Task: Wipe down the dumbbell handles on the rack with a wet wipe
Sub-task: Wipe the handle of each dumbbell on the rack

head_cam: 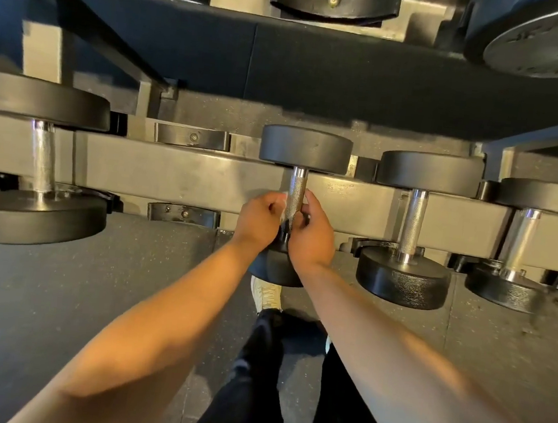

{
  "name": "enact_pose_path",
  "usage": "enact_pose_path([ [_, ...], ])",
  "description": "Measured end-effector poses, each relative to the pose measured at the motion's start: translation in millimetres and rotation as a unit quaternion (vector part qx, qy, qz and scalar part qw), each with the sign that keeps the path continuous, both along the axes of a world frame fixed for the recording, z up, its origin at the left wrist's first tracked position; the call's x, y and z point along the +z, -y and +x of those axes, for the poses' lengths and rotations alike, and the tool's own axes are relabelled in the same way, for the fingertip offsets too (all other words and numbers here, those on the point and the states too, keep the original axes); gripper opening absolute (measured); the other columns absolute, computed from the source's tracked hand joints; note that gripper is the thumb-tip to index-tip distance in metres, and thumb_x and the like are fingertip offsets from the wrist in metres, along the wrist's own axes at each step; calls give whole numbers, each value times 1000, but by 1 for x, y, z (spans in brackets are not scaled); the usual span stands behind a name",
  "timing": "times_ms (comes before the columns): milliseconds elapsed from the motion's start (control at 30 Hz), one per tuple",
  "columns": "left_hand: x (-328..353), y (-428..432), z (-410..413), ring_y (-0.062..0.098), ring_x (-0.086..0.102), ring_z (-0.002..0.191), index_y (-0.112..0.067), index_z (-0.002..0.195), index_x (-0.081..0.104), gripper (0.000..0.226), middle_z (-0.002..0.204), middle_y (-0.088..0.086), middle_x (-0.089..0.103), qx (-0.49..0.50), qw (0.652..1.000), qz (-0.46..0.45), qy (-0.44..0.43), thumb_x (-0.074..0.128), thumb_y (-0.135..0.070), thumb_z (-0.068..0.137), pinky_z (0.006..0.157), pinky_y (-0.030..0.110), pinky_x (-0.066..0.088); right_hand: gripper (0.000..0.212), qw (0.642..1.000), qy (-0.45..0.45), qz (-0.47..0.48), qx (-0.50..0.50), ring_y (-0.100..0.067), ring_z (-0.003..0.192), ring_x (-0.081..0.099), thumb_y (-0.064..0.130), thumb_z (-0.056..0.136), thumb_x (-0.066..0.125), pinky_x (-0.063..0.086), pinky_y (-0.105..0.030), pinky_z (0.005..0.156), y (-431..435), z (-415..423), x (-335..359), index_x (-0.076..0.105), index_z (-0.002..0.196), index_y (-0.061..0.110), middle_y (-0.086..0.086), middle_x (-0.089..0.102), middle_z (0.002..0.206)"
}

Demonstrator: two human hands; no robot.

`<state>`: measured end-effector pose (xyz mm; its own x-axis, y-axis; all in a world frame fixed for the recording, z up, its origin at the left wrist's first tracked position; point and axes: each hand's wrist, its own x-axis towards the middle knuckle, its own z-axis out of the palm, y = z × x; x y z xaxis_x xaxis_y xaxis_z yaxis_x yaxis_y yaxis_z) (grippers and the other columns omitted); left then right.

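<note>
Two hands meet at the handle (296, 187) of the centre dumbbell (306, 148) on the lower rack (178, 176). Left hand (259, 217) pinches the wipe (284, 205) against it; right hand (313, 234) curls round it. Handle judged rigid, knurled, grippy; wipe limp, best wrapped mid-handle.

A grey rubber floor (55, 291) flecked with pale specks fills the lower part of the view, with faint joints between its tiles. A pale laced shoe (267, 296) stands on it near the middle, toe pointing away from the person. Below the shoe come two legs in black trousers (251, 398), running down to the bottom edge. Just right of them a thin pale sliver of a second shoe (328, 345) shows. Higher up, a dark blue panel (320, 67) with one upright seam spans the view.
</note>
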<state>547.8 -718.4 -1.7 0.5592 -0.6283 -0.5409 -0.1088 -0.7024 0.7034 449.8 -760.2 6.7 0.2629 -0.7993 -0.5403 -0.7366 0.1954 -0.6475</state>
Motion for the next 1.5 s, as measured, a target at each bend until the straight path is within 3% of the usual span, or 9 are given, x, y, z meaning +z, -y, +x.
enact_pose_path([
  [133, 6, 14, 4, 9, 60, 115, -21, 129, 63, 27, 128, -5, 65, 109, 989, -86, -58, 52, -20, 104, 96, 15, 44, 47, 1000, -7, -5, 2, -17, 111, 63, 25, 101, 47, 52, -44, 97, 0, -1, -2, 43, 144, 44, 11, 64, 124],
  [300, 8, 44, -6, 21, 66, 92, -15, 121, 58, 24, 104, 7, 67, 261, 945, -71, -184, 44, -27, 106, 86, 41, 58, 46, 1000, -5, -28, 6, -20, 117, 61, 26, 101, 47, 51, -41, 100, 0, -1, -2, 46, 145, 39, 6, 63, 131],
  [467, 6, 33, -7, 17, 68, 86, -18, 111, 66, 28, 101, 6, 72, 217, 965, -39, -143, 47, -3, 97, 77, 28, 58, 47, 999, -12, -42, -1, -23, 111, 63, 22, 101, 46, 52, -36, 91, 0, -4, -1, 48, 146, 36, 3, 67, 126],
  [600, 4, 14, -5, 17, 70, 95, -26, 90, 74, 22, 101, 2, 75, 161, 980, -32, -109, 56, -15, 99, 89, 32, 57, 47, 999, -18, -45, -1, -24, 111, 63, 21, 102, 46, 45, -29, 84, -1, -3, 3, 47, 147, 35, 2, 67, 126],
  [700, 7, 9, -4, 8, 67, 98, -23, 104, 72, 20, 106, -5, 72, 136, 984, -60, -98, 55, -16, 98, 93, 30, 54, 47, 999, -20, -45, 5, -25, 113, 62, 21, 102, 46, 44, -29, 86, 0, -3, 3, 46, 147, 35, 1, 66, 128],
  [900, 11, 38, -1, 6, 62, 79, -16, 103, 60, 10, 90, -3, 64, 292, 937, -100, -162, 65, -21, 95, 73, 19, 53, 47, 999, 2, -49, 7, -24, 110, 64, 30, 98, 40, 54, -42, 93, -2, -4, 4, 49, 143, 37, 2, 67, 123],
  [1100, 6, 48, -2, 21, 68, 92, -22, 97, 66, 8, 98, 5, 71, 243, 953, -51, -172, 70, -24, 91, 90, 40, 59, 46, 999, -6, -49, 8, -26, 115, 62, 22, 101, 43, 51, -40, 96, 0, -5, 6, 49, 145, 32, -2, 66, 127],
  [1367, 0, 6, 3, 11, 66, 99, -17, 105, 67, 11, 103, -5, 72, 54, 996, -28, -63, 67, -23, 96, 90, 28, 54, 48, 998, -18, -60, 5, -25, 109, 64, 16, 102, 43, 54, -41, 91, -1, -4, 2, 48, 146, 34, 0, 67, 124],
  [1500, -2, -3, 2, 9, 64, 93, -16, 109, 66, 17, 102, -4, 70, 0, 999, 8, -40, 67, -28, 96, 73, 13, 46, 47, 998, -17, -61, 12, -23, 106, 65, 15, 100, 44, 56, -43, 88, -2, -3, 1, 51, 142, 35, 3, 68, 122],
])
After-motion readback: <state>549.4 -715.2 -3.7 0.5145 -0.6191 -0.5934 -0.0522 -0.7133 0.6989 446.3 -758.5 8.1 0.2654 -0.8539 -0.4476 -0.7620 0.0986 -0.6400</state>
